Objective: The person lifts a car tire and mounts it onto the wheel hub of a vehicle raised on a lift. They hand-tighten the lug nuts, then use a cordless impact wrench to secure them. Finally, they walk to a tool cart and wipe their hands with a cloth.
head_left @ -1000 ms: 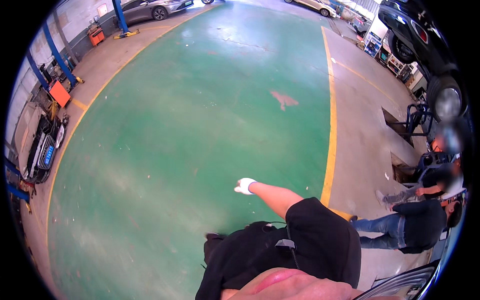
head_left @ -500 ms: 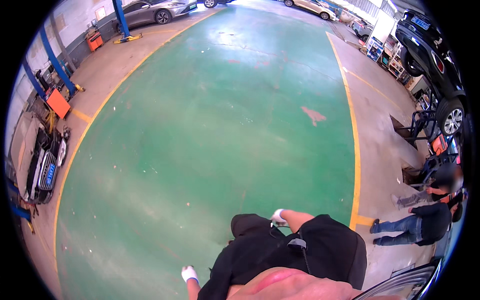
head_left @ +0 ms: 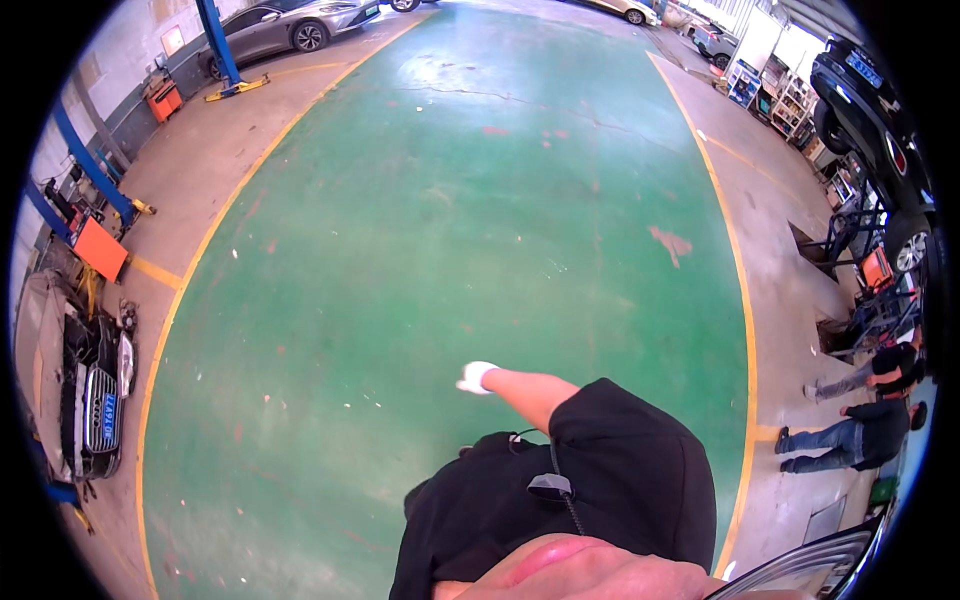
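My right hand (head_left: 476,378), in a white glove, is held out ahead of my body at the end of a bare forearm, over the green floor (head_left: 400,290). Its fingers look curled in, and nothing shows in them. I cannot see my left hand; that arm is hidden beyond my black short-sleeved top (head_left: 630,470). A small dark device (head_left: 550,487) on a coiled cord hangs at my chest, out of the hand's reach.
Yellow lines (head_left: 742,290) border the green floor. At left stand a car front (head_left: 100,410), an orange cabinet (head_left: 100,250) and blue lift posts (head_left: 218,45). A raised black car (head_left: 880,130) and a standing person in jeans (head_left: 850,440), with another person behind, are at right.
My right hand has swung forward and left, the arm stretching out. My left hand has left the view. The floor markings and the people have shifted in the picture as my view moved.
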`<state>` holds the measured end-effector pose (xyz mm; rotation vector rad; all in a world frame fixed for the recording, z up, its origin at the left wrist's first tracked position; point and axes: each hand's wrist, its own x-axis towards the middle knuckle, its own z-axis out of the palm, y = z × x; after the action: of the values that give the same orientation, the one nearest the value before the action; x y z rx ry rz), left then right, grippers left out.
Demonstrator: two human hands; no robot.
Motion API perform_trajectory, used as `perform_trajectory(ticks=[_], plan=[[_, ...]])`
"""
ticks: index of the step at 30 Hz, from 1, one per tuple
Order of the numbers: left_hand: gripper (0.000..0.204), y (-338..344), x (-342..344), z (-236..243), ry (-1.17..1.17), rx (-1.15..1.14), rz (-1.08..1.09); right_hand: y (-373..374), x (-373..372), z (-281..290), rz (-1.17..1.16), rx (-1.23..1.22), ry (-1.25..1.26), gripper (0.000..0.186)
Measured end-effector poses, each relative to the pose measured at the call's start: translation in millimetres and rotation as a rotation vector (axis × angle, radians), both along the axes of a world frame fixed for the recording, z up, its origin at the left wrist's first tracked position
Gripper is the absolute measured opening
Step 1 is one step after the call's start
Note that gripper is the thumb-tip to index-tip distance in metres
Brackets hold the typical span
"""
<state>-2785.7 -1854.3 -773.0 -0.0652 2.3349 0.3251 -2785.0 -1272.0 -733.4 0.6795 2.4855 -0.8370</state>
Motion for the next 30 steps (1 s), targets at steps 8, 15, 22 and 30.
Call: perform_trajectory(ticks=[8, 15, 22, 30], plan=[[0.035, 32.0, -296.8, -41.0, -0.141, 0.039, 0.042, 3.3, -406.5, 124.0, 0.042, -0.261, 0.277, 0.056], [0.041, 7.1, -668.6, -13.9, 0.015, -0.318, -0.569, 28.0, -483.4, -72.7, 0.397, -0.056, -0.463, 0.035], [0.028, 128.8, -1039.6, 99.1, 0.471, 0.152, 0.179, 111.9, -611.9, -95.9, 0.351, -0.234, -0.426, 0.035], [0.034, 194.3, -1279.0, 34.9, 0.253, 0.016, 0.491, 224.3, -1110.1, -141.0, 0.399, -0.075, -0.681, 0.031]])
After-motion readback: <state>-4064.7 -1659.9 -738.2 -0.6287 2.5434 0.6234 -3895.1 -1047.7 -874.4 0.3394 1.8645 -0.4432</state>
